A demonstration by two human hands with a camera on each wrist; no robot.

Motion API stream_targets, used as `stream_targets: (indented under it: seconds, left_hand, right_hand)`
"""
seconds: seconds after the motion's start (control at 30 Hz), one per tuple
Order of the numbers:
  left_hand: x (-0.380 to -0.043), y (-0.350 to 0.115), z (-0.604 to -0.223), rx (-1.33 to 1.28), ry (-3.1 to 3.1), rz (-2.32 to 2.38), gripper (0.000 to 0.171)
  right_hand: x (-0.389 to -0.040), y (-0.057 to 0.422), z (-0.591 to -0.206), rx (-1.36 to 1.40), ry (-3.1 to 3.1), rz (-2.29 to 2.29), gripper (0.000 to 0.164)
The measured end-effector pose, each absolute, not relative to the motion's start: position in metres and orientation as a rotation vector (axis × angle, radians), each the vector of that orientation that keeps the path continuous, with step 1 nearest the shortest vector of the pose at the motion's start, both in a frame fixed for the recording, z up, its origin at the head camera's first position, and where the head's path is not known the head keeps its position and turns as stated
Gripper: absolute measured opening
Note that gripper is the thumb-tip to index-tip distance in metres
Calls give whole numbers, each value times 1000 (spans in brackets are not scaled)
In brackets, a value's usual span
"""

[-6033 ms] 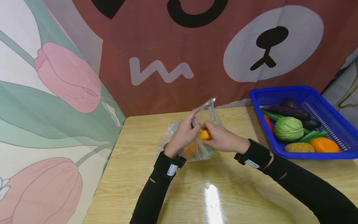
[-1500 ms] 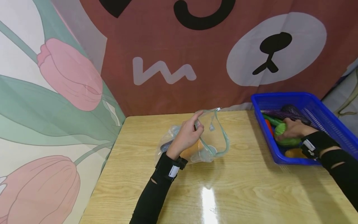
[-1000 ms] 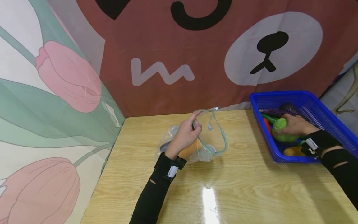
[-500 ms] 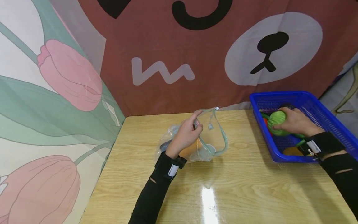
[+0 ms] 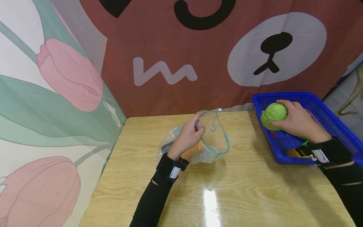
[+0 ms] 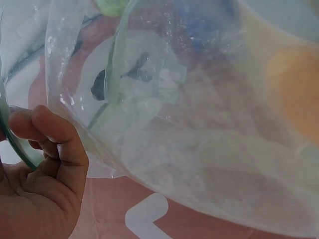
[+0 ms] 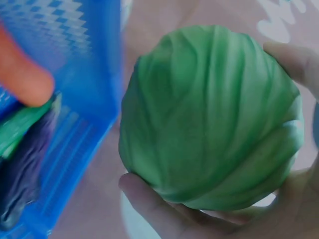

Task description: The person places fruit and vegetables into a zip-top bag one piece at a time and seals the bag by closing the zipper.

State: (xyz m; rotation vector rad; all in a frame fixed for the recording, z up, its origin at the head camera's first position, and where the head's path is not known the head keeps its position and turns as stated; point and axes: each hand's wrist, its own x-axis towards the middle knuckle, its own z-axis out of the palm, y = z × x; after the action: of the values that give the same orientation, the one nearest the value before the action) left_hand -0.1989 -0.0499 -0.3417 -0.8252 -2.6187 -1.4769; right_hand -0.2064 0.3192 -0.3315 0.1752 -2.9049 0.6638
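Note:
My right hand (image 5: 297, 121) grips a round green cabbage (image 5: 273, 116), lifted over the left rim of the blue basket. In the right wrist view, fingers and thumb wrap the cabbage (image 7: 209, 119) from two sides. My left hand (image 5: 188, 137) pinches the green-edged mouth of a clear zip bag (image 5: 222, 151), which lies on the table with its mouth held apart. Through the bag's film show an orange shape (image 5: 191, 153) and a dark one (image 5: 167, 147), partly hidden by the hand. The left wrist view shows curled fingers (image 6: 55, 129) at the bag's edge.
The blue basket (image 5: 337, 121) stands at the table's right. A potato (image 5: 293, 153) lies at its near edge; an eggplant (image 7: 27, 164), something green (image 7: 22, 127) and a carrot-like orange piece (image 7: 22, 69) are also inside. A printed cloth (image 5: 170, 97) hangs behind the wooden table (image 5: 241, 192).
Earlier, my right hand was at the bag with an orange piece. It then reached into the basket, took the cabbage and raised it leftward. My left hand has stayed at the bag's mouth.

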Motion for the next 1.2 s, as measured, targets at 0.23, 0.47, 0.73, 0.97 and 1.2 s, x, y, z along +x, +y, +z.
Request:
stream_targets:
  seconds: [0.23, 0.47, 0.73, 0.97, 1.2]
  left_hand:
    - [-200, -49, -341, -826, -2626, -1452, 53]
    - [-198, -49, -342, -815, -2619, -1484, 52]
    - [-200, -50, -342, -826, -2612, -1477, 52]
    - [-201, -49, -340, -818, -2611, -1452, 53]
    - [-200, -48, -340, -786, -2614, -1456, 52]
  right_hand:
    - [-190, 288, -322, 271, -2829, 743, 95]
    - [-179, 260, -313, 391, -2791, 799, 93]
    - [-170, 235, -303, 534, -2706, 952, 89]
    - [-170, 213, -303, 710, -2611, 1133, 86]
    - [-174, 192, -315, 946, -2567, 1358, 86]
